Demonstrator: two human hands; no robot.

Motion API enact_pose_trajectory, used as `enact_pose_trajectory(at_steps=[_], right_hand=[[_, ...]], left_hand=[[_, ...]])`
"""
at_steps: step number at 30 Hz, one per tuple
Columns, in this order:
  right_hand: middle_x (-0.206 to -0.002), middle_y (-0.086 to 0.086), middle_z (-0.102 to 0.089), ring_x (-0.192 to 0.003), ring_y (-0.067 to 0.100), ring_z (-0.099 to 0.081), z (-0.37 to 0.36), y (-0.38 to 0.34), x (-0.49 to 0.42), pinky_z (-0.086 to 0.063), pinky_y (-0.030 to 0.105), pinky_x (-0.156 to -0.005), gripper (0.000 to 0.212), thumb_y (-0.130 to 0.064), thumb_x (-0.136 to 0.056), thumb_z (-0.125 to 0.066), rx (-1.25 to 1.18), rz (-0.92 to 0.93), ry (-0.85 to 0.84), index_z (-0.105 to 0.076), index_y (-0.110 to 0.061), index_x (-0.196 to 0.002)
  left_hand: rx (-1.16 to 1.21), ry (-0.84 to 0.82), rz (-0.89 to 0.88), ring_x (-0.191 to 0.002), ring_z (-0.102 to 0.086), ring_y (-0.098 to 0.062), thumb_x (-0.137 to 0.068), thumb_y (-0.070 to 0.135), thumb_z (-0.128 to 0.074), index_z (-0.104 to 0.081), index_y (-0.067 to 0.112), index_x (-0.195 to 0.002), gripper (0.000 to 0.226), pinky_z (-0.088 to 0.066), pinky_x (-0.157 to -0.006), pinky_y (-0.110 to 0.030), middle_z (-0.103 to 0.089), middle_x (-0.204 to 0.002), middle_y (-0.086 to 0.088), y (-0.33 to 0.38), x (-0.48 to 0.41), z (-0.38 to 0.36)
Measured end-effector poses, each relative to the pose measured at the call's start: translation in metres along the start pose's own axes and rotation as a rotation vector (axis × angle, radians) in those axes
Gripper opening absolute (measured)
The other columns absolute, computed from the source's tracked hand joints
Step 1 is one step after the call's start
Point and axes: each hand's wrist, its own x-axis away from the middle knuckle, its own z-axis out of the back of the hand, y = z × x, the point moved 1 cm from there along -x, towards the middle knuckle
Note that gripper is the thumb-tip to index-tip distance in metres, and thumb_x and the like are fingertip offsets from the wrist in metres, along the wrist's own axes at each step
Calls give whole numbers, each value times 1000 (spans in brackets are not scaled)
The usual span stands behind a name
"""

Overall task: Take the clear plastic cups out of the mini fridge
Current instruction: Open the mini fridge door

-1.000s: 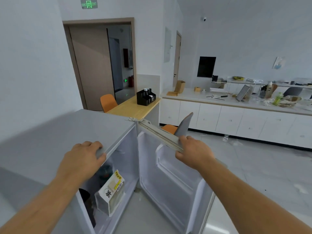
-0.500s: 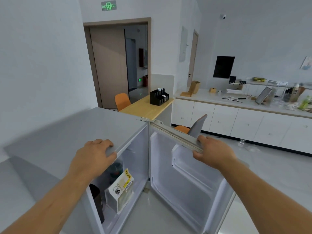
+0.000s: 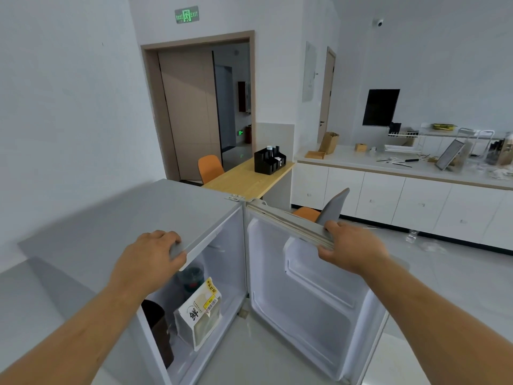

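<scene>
The grey mini fridge (image 3: 144,218) stands open in front of me. My left hand (image 3: 150,259) grips the front edge of its top. My right hand (image 3: 349,248) holds the top edge of the open fridge door (image 3: 305,295), which is swung out to the right. Inside the fridge I see a white bag with a yellow label (image 3: 200,315), a dark container (image 3: 159,326) at the lower left and a dark green lidded cup (image 3: 191,277) further back. Clear plastic cups do not show from this angle.
A wooden table (image 3: 244,179) with a black organiser (image 3: 269,161) and orange chairs (image 3: 209,168) stand behind the fridge. White cabinets and a cluttered counter (image 3: 402,173) run along the right wall. A clear bottle (image 3: 412,236) lies on the floor by the cabinets.
The view has turned slightly left and tilted up. Both hands keep their hold on the fridge top and the door; the door is open about as wide as before.
</scene>
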Motion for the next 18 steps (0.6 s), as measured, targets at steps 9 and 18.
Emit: enact_pose_trajectory(at_steps=[9, 18], right_hand=[[-125, -4, -58, -112, 18, -51, 2, -9, 18, -50, 37, -95, 59, -60, -91, -40, -36, 295, 126, -51, -27, -139], [-109, -3, -66, -101, 18, -55, 5, -51, 66, -50, 38, -95, 35, -43, -96, -45, -176, 559, 230, -66, -23, -114]], left_hand=[[5, -97, 31, -133, -52, -24, -91, 48, -64, -57, 26, -142, 56, -46, -108, -42, -56, -148, 0, 41, 54, 16], [-64, -204, 64, -109, -60, -9, -91, 57, -55, -65, 33, -120, 39, -53, -87, -28, -69, -119, 12, 95, 117, 17]])
